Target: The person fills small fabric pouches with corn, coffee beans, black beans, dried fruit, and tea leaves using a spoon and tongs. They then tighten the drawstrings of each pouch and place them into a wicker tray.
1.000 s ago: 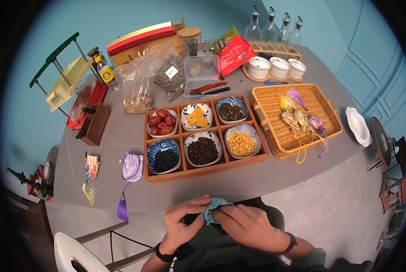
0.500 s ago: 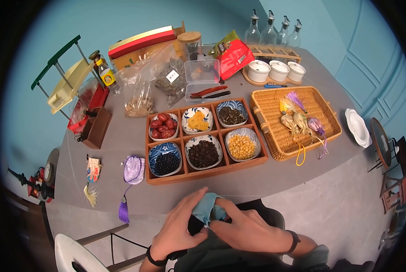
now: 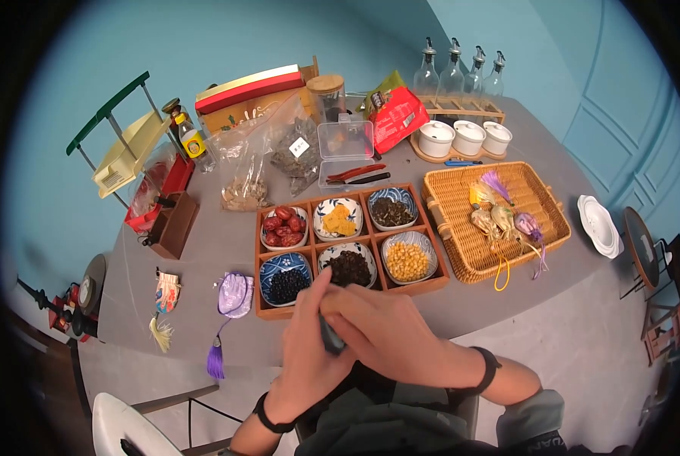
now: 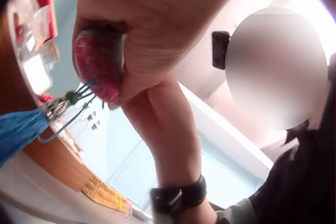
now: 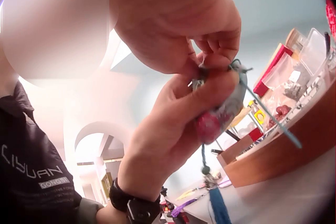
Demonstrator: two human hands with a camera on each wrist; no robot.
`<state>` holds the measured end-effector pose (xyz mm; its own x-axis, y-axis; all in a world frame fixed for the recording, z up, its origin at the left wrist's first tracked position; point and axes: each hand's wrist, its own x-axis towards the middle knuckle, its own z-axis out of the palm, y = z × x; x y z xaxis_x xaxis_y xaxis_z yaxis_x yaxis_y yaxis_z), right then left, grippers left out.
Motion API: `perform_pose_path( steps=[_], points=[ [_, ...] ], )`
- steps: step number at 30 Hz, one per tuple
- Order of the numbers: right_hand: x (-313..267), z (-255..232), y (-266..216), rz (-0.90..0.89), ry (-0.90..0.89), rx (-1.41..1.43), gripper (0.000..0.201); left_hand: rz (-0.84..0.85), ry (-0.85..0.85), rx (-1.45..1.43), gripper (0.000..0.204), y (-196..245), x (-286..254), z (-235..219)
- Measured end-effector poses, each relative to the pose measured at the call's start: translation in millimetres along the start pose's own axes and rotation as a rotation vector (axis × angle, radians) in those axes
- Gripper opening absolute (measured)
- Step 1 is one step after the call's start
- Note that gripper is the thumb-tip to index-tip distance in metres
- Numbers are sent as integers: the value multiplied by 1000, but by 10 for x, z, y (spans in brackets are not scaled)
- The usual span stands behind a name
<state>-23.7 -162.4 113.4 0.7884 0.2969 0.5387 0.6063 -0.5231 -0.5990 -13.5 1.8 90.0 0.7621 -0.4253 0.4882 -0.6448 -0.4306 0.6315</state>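
Both hands are together on a small teal drawstring pouch [image 5: 212, 127] with a pink pattern, mostly hidden in the head view. My left hand [image 3: 305, 372] grips its body, with the thumb up along the side in the right wrist view. The fingers of my right hand [image 3: 397, 334] pinch at the gathered top, where a thin teal cord [image 5: 270, 116] sticks out. Below the pouch hangs a blue tassel [image 4: 22, 132] on a beaded cord. In the head view the hands overlap the front edge of a wooden divided box [image 3: 429, 287].
The box holds bowls of red dates [image 3: 284, 226], corn kernels [image 3: 407, 262] and several other dried foods. To its right a wicker tray [image 3: 454, 258] carries several tied sachets. Two tasselled pouches, one purple [image 3: 236, 294], lie left. Bags, jars and bottles stand behind.
Both hands have risen with the pouch from below the table's edge toward the box. The right hand has come over the pouch top, covering most of the teal cloth seen earlier.
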Motion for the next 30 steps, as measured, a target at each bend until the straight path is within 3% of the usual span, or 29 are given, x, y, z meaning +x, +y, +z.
perform_pose_path(
  steps=[1,3,5,7,11,13,15,17,19,21,30],
  points=[
    [55,38,62,-7,13,67,18,-2,-3,2,104,-51,29,72],
    [171,48,117,-75,94,93,14,-12,168,-123,103,-131,137,209],
    [225,-10,116,5,55,-24,13,-16,182,-59,102,-160,159,223],
    [277,-41,70,-25,56,-34,14,1,257,22,98,-162,216,224],
    [428,-92,83,-17,54,-128,16,83,212,262,88,-183,455,56],
    [532,-180,158,15,87,-89,16,-18,128,97,78,-244,584,20],
    [630,-237,296,51,112,-48,17,3,112,92,70,-201,742,-32],
    [726,-231,540,12,181,-44,19,-27,-76,146,63,-250,863,-102],
    [799,-218,733,-37,236,-97,18,-52,-131,189,58,-318,1000,-128],
    [879,-218,905,200,136,130,19,-62,-237,250,55,-412,1131,-151],
    [1037,0,1435,328,101,36,20,16,-412,439,56,-840,1568,-179]
  ],
)
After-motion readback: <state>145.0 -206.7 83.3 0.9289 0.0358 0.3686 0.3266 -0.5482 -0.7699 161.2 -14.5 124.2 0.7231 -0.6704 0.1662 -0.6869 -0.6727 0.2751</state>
